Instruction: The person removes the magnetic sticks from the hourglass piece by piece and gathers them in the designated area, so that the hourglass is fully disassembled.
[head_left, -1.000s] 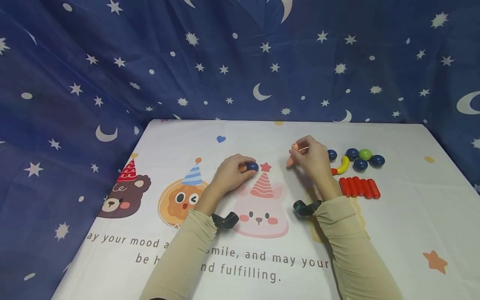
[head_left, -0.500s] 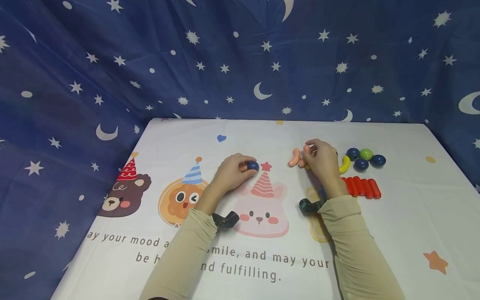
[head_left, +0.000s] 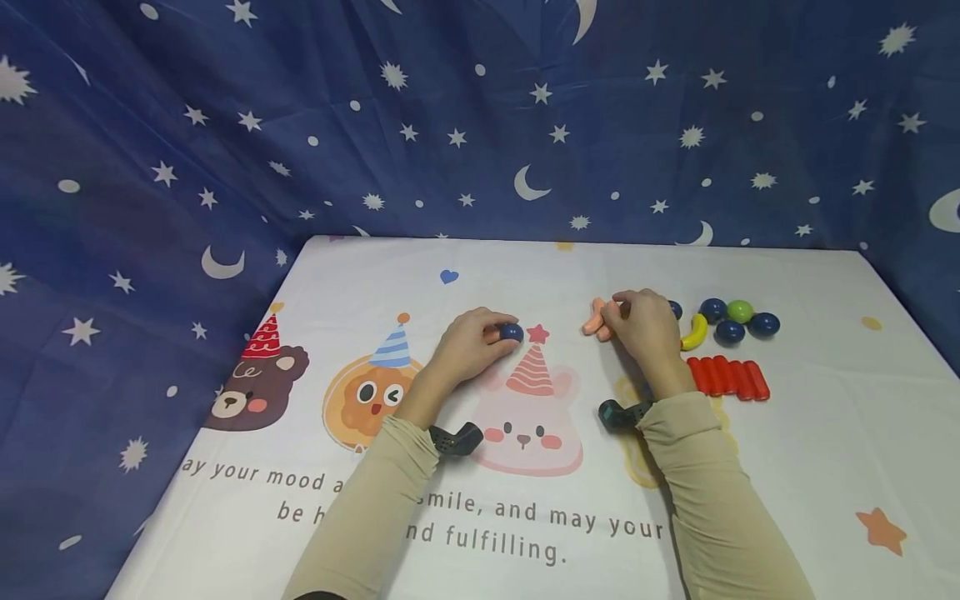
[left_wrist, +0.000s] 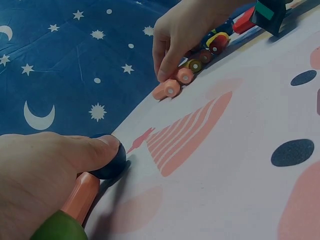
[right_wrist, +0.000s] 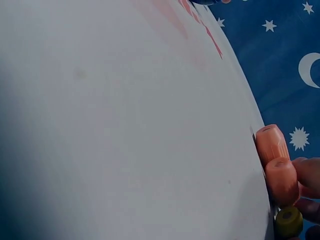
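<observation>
My left hand [head_left: 468, 342] holds a dark blue rounded bead [head_left: 512, 332] near the table's middle, thumb across it in the left wrist view. Beneath that hand, a peach-coloured piece [left_wrist: 82, 195] and a green rounded piece [left_wrist: 60, 227] show. My right hand [head_left: 647, 329] pinches a peach-coloured curved bead [right_wrist: 282, 182] low on the cloth. Right against it lies another peach-coloured curved bead [head_left: 593, 317]. A yellow bead [right_wrist: 289, 222] with a hole in its end lies close under the right fingers, and part of that group is hidden by the hand.
Right of the right hand lie a yellow curved bead [head_left: 696, 332], a green rounded bead [head_left: 740, 312] and several dark blue ones [head_left: 730, 332]. A row of red long beads [head_left: 727, 377] lies nearer. A printed white cloth [head_left: 817, 467] covers the table; a blue star-patterned curtain [head_left: 480, 125] stands behind.
My right hand has set one peach-coloured bead down, moved right and lowered a second one beside it. The left hand keeps its place with the blue bead. The head view has shifted slightly.
</observation>
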